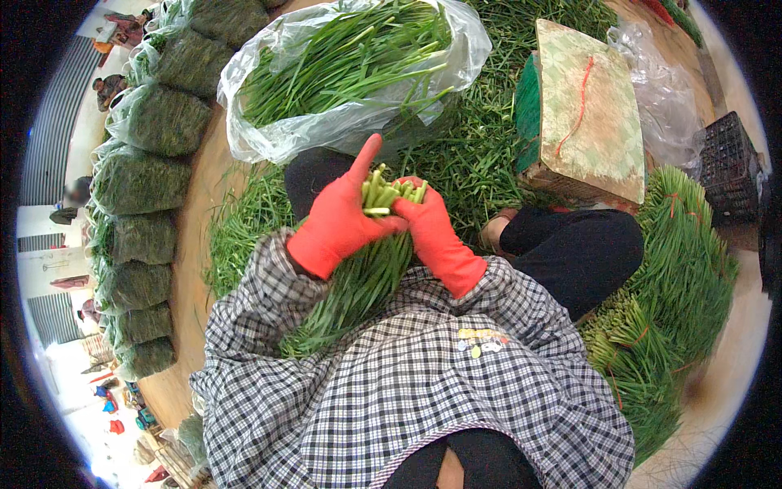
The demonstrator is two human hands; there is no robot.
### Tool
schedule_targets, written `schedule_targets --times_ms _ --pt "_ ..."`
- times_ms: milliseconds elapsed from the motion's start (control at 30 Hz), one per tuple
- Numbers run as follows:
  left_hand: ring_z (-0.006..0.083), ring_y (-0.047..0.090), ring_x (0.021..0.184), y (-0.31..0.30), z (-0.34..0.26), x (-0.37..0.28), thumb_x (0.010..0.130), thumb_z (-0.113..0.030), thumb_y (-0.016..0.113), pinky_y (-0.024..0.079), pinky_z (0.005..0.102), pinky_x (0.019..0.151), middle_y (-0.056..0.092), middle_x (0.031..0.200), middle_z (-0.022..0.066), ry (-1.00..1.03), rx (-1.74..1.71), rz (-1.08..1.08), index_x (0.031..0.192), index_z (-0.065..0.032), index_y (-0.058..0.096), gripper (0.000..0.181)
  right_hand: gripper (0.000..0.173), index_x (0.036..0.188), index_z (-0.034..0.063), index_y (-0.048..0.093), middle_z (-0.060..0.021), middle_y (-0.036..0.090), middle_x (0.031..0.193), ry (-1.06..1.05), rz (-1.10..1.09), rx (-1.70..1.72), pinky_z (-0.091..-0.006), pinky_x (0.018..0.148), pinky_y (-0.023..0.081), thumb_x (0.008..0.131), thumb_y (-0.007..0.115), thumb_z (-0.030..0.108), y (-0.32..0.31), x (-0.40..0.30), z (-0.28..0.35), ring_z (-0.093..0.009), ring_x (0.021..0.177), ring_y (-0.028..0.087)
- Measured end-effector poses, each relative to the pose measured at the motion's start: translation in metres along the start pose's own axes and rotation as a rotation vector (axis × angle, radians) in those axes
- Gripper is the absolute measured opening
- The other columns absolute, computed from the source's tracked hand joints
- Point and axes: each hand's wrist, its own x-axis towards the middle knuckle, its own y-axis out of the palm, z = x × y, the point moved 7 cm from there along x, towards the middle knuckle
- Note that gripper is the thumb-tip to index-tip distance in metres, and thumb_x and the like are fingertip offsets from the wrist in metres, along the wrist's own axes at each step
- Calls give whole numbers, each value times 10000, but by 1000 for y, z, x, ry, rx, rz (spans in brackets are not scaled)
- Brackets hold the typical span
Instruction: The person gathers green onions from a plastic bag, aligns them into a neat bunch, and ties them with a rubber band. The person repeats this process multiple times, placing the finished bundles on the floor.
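Observation:
Both my hands wear red gloves. A bunch of long green stalks (360, 281), garlic-shoot-like with pale cut ends upward, lies between them, its leaves hanging over my lap. My right hand (432, 229) is closed around the upper stalks. Against the left side of the bunch rests my left hand (343, 223), index finger pointing up and thumb across the stalks; its other fingers are partly hidden. Beyond my hands, an open clear plastic bag (263, 143) holds loose green stalks (342, 67).
Cut leaves (482, 122) cover the floor ahead. A board with a red string (602, 116) tops a crate at right. Tied green bunches (678, 275) are piled at far right beside a black plastic crate (727, 165). Filled bags (143, 180) line the left; people sit beyond.

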Motion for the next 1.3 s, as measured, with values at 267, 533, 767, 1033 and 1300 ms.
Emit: schedule_targets --times_ms 267,533,767,1033,1300 --pt "64 567 816 -15 37 15 688 84 663 478 230 761 592 922 -35 -185 -594 96 1364 -87 446 730 273 1080 1 575 -127 656 1043 20 232 127 -343 829 523 826 623 87 -4 -8 17 -191 924 637" --pt "94 580 879 7 21 9 707 40 685 487 255 778 600 958 -3 -46 -318 -1 1455 -126 308 854 206 984 52 617 4 632 873 15 105 -66 -241 682 474 805 704 107 4 -8 18 -82 765 575" --pt "251 654 799 -23 2 3 686 -44 674 513 334 749 645 881 121 -7 194 -211 1483 -178 219 927 107 890 61 623 8 635 779 -81 49 -127 -244 640 468 817 689 102 9 -12 43 -83 685 572" --pt "157 614 870 -29 14 1 669 -9 725 500 290 802 648 979 75 73 -195 -211 1299 -121 489 682 82 880 65 630 1 654 831 -182 130 -219 -249 680 477 818 678 88 25 -16 68 -83 734 581" --pt "243 638 925 -302 49 -127 820 -54 623 501 368 878 650 1010 172 549 -718 -1244 1156 -12 476 369 339 1022 -18 575 -203 643 1060 -882 531 -341 -409 909 489 940 510 305 24 -62 303 -307 1042 608"
